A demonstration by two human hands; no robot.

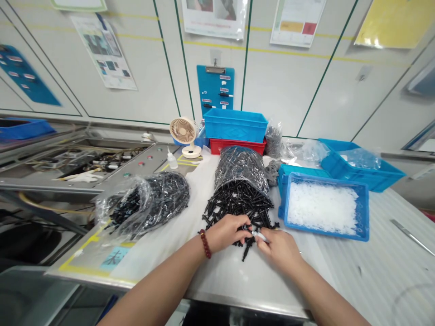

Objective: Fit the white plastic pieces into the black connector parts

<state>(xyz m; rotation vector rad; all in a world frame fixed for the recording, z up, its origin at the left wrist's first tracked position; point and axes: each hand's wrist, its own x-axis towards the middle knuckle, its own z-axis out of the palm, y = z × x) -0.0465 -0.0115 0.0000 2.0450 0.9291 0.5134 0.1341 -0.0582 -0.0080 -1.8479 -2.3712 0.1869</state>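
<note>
My left hand [228, 233], with a beaded bracelet at the wrist, is closed on a slim black part [247, 227]. Close against it, my right hand [277, 246] grips a small white piece [258, 235] between thumb and fingers; its exact kind is unclear. The white piece points at the black part, and whether they touch is hard to tell. Just beyond both hands, a heap of black parts [238, 199] spills from a clear plastic bag [242, 165]. A single black part [249, 250] lies in front of the heap.
A blue tray of small white pieces [322, 208] stands to the right. At left lies another bag of black parts [163, 199]. Behind are a fan [183, 133], a dropper bottle [171, 159] and a blue bin [235, 124] on a red one [220, 146]. Metal tweezers [411, 235] lie far right.
</note>
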